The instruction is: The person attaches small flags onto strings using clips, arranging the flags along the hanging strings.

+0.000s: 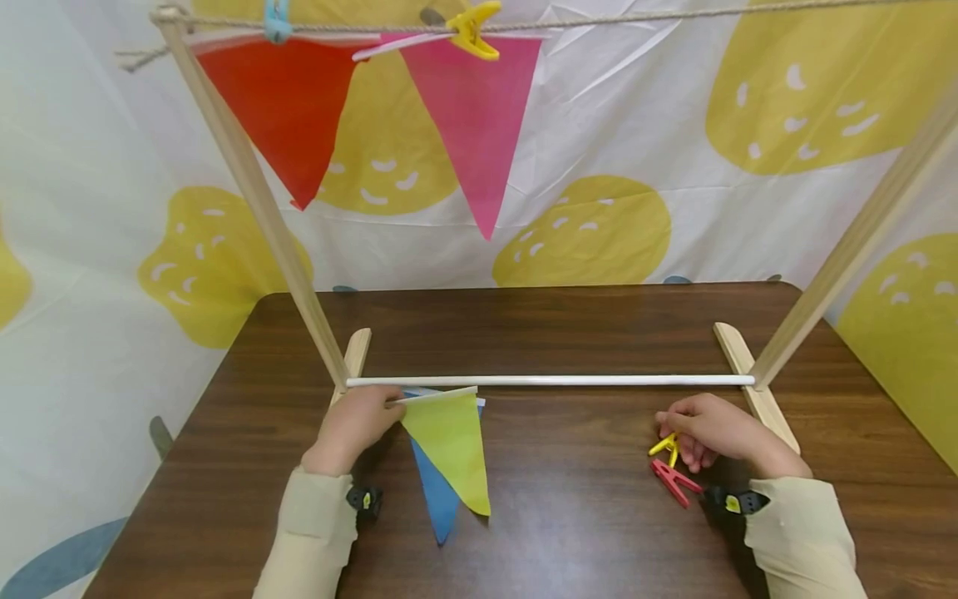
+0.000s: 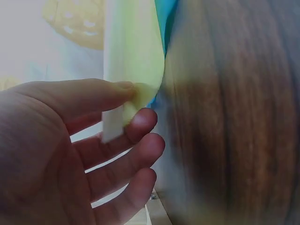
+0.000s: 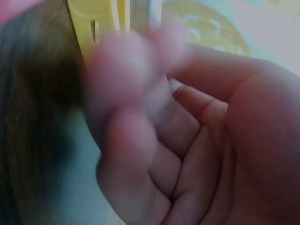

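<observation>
My left hand [image 1: 361, 423] pinches the top corner of a yellow-green pennant [image 1: 451, 441] between thumb and fingers. Its white top strip [image 2: 113, 124] passes through the grip in the left wrist view. Behind it is a blue pennant [image 1: 437, 495], partly covered. My right hand [image 1: 711, 428] has its fingers bent at a yellow clothespin [image 1: 666, 449] low over the table. In the right wrist view the fingertips blur in front of that clothespin, so whether they grip it is unclear. Just below lies a red clothespin [image 1: 676, 482].
A rope [image 1: 636, 17] runs across the top of a wooden frame. From it hang a red pennant [image 1: 288, 108] by a blue clothespin [image 1: 276, 21] and a pink pennant [image 1: 482, 116] by another yellow clothespin [image 1: 473, 31]. A white rod [image 1: 569, 380] joins the frame's feet.
</observation>
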`<state>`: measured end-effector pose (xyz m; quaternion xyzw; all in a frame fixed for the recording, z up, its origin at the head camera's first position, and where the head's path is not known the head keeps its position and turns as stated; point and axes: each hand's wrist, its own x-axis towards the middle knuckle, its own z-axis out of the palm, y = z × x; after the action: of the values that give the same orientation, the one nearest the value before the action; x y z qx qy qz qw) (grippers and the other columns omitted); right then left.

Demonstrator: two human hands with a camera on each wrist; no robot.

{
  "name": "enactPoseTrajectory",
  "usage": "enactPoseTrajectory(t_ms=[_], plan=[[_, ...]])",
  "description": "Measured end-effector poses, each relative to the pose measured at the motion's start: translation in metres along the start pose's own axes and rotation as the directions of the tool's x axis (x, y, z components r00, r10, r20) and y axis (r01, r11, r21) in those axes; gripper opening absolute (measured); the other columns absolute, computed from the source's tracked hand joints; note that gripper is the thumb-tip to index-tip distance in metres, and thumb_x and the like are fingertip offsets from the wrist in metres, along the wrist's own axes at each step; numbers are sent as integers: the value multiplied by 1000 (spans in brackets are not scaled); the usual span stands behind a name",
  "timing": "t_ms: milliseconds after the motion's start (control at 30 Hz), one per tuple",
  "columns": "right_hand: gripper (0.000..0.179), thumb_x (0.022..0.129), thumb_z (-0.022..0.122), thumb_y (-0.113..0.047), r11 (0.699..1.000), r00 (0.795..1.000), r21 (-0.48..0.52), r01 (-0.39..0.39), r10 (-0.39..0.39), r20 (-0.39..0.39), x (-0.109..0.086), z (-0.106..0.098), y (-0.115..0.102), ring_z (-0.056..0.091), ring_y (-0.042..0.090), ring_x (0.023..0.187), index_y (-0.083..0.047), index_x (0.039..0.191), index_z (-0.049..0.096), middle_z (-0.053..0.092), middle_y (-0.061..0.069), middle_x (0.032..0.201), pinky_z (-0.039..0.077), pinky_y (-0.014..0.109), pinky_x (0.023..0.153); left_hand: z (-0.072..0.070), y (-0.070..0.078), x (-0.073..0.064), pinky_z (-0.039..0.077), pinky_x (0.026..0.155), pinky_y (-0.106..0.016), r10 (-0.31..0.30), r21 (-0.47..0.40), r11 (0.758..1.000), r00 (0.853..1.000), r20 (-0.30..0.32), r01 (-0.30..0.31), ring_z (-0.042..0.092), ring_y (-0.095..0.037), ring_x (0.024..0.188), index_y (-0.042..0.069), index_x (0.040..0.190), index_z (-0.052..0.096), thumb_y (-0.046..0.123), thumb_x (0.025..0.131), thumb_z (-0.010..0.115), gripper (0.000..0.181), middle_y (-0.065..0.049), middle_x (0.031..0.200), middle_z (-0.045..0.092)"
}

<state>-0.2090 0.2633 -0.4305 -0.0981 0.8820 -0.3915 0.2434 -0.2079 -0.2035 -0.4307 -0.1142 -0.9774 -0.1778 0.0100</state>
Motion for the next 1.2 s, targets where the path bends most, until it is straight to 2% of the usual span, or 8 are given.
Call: enactPoseTrajectory(t_ms=[100,300,500,767,1200], plan=[[33,93,45,-29,999,1000,37,-1,0,28,-1,0,-1,58,22,49,0,86,58,58,8,56,48,36,46,-1,-1,0,36,56,-28,-9,-10,1000,1000,7,9,40,-11,54,23,75,62,21,87,50,16,9,60,48],[30,91,49,-28,1000,999,15,18,-18,-31,-2,-3,-1,58,21,52,0,88,58,58,8,59,49,35,49,-4,0,0,34,56,-29,3,-53,999,1000,29,-1,38,-11,53,20,71,59,22,88,51,19,6,58,44],[26,90,51,-26,998,995,-33,48,-51,-85,0,-5,0,56,20,55,-1,87,58,57,7,60,49,33,51,-5,1,2,43,67,-31,35,-54,998,999,13,-34,50,-8,67,19,87,66,23,87,53,14,9,78,59],[20,89,53,-22,994,985,-90,63,-77,-152,0,-4,1,56,20,55,-3,89,57,56,5,60,47,33,50,-4,1,1,44,73,-33,39,-58,998,999,18,-38,54,-7,75,19,97,66,24,89,52,17,8,89,62],[16,88,55,-19,995,981,-79,66,-79,-175,2,-5,1,56,20,55,-3,88,53,56,5,60,47,34,49,-4,2,1,40,65,-31,38,-61,997,999,11,-37,46,-10,64,17,100,64,21,90,51,17,8,83,60]])
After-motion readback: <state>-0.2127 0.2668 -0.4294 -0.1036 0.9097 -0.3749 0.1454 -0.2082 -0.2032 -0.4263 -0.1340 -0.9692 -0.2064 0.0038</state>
